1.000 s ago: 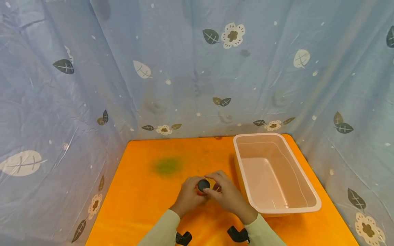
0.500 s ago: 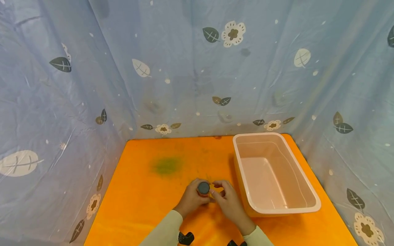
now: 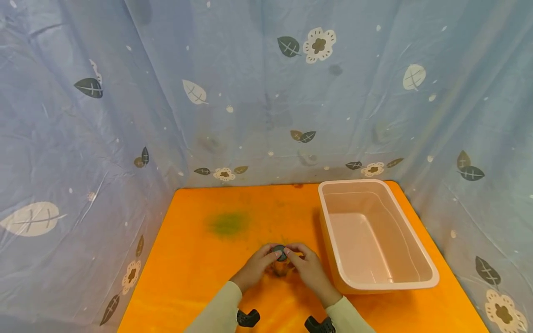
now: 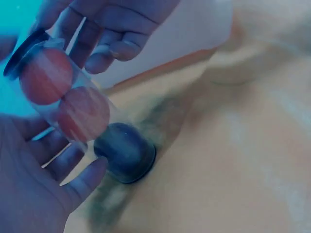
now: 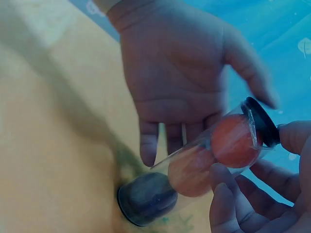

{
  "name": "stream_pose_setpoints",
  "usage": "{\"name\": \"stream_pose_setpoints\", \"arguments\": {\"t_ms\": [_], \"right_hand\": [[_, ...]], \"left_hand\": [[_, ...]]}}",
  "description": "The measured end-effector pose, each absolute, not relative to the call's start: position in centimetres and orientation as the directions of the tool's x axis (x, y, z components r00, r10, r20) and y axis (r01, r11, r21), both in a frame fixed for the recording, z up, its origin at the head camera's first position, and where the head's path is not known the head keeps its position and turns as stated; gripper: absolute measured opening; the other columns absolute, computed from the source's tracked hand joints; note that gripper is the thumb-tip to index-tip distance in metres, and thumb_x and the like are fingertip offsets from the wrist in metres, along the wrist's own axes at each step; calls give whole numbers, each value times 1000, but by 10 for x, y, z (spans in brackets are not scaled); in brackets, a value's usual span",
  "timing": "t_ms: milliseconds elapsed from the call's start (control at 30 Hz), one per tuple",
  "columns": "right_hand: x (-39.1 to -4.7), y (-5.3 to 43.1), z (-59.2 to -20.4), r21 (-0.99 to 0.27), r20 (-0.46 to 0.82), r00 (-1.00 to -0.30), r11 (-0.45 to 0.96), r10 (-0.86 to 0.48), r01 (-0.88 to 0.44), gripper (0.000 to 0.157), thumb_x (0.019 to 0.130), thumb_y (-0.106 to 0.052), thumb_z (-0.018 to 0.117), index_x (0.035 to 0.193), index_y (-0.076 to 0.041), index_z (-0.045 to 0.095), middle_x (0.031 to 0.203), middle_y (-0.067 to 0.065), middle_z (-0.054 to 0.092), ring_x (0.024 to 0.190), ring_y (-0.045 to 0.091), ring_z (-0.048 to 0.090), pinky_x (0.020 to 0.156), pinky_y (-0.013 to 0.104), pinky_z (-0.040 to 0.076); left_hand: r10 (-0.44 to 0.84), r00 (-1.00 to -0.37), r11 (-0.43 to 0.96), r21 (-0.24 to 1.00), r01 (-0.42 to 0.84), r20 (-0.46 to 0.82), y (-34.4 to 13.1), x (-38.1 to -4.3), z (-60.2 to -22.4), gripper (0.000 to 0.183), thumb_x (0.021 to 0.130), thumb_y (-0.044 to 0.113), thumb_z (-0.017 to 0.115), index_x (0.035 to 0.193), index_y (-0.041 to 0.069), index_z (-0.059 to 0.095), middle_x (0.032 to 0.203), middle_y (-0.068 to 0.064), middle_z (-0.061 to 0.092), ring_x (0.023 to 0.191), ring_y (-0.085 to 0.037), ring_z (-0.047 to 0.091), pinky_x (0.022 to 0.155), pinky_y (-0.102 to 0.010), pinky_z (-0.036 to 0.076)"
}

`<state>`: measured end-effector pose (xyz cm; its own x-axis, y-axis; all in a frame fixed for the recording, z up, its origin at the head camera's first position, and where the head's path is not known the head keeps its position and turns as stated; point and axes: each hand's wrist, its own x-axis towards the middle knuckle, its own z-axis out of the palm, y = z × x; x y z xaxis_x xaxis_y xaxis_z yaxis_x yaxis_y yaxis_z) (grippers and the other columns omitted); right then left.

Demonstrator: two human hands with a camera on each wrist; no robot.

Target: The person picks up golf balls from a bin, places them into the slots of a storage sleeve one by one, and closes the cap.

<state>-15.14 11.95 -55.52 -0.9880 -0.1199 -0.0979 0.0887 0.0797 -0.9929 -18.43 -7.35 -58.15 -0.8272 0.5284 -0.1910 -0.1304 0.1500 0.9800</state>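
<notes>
A clear plastic tube (image 4: 83, 115) has a black cap at each end. Two orange-red balls and one dark ball are stacked inside. From above, in the head view, mostly its upper cap (image 3: 281, 252) shows between the hands. My left hand (image 3: 254, 269) holds the tube near that cap, thumb on the cap's edge, with the other fingers behind the wall. My right hand (image 3: 311, 272) grips the same end from the other side, its thumb against the cap and fingertips on the wall. Whether the lower end touches the table cannot be told.
A pale pink plastic basin (image 3: 329, 226) stands on the right of the orange tabletop (image 3: 187, 259). A patterned blue curtain (image 3: 233, 92) encloses the back and sides. Black devices (image 3: 248, 318) are worn at both wrists.
The left hand has shifted from around the tube so its thumb lies on the cap. The right hand, slightly apart from the cap half a second ago, now touches it.
</notes>
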Motion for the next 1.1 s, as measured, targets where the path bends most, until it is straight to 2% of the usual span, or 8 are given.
{"name": "stream_pose_setpoints", "arguments": {"t_ms": [67, 200, 300, 433, 567, 900, 1033, 1100], "right_hand": [[-150, 120, -548, -993, -102, -987, 73, -125, 93, 32, 96, -31, 61, 116, -6, 63, 101, 13, 64, 85, 38, 64, 75, 53, 50], [-148, 120, -535, -993, -109, -983, 53, -151, 102, 31, 97, -26, 59, 116, -1, 63, 100, 16, 65, 85, 41, 64, 77, 54, 49], [-148, 121, -536, -993, -121, -978, 21, -167, 119, 32, 97, -26, 59, 116, 0, 62, 101, 18, 63, 88, 46, 62, 77, 56, 49], [-149, 121, -551, -988, -143, -975, -33, -172, 150, 32, 96, -28, 61, 114, -2, 63, 105, 17, 58, 86, 47, 63, 75, 54, 50], [-150, 120, -564, -983, -154, -971, -73, -184, 170, 33, 95, -31, 62, 110, -2, 63, 104, 18, 56, 83, 45, 63, 73, 52, 52], [-151, 122, -568, -979, -148, -969, -112, -198, 172, 35, 92, -35, 64, 108, -4, 63, 106, 19, 56, 83, 44, 64, 74, 47, 53], [-154, 124, -570, -991, -103, -980, -63, -168, 115, 35, 92, -36, 64, 110, -6, 65, 105, 17, 56, 88, 40, 63, 80, 46, 52], [-154, 125, -571, -998, -64, -987, 30, -146, 60, 33, 93, -39, 63, 110, -11, 67, 105, 13, 58, 89, 34, 63, 79, 43, 52]], "left_hand": [[491, -851, 132, 981, -141, -188, -74, -184, -582, 46, 97, 54, 46, 129, 22, 54, 128, 1, 53, 116, -22, 50, 96, -52, 38], [454, -874, 81, 985, -154, -174, -71, -183, -585, 48, 98, 51, 46, 121, 11, 59, 122, -6, 57, 110, -27, 54, 94, -53, 40], [438, -883, 69, 986, -152, -167, -69, -182, -585, 47, 98, 49, 46, 118, 9, 60, 119, -7, 58, 107, -27, 55, 92, -53, 42], [423, -890, 80, 986, -148, -168, -68, -177, -588, 44, 98, 49, 46, 112, 10, 60, 114, -5, 58, 105, -25, 54, 91, -51, 42], [426, -888, 89, 985, -149, -173, -68, -174, -589, 43, 98, 50, 47, 104, 9, 58, 106, -8, 57, 97, -29, 53, 86, -50, 43], [407, -897, 228, 970, -86, -175, -73, -172, -585, 44, 96, 58, 43, 106, 19, 61, 101, -5, 57, 91, -27, 49, 74, -42, 37], [390, -908, 224, 972, -70, -155, -70, -173, -585, 44, 96, 59, 42, 107, 21, 62, 103, -3, 58, 93, -27, 52, 77, -43, 39], [366, -917, 237, 969, -71, -157, -70, -173, -584, 43, 95, 60, 43, 112, 25, 62, 110, 3, 60, 100, -22, 54, 83, -44, 41]]}}
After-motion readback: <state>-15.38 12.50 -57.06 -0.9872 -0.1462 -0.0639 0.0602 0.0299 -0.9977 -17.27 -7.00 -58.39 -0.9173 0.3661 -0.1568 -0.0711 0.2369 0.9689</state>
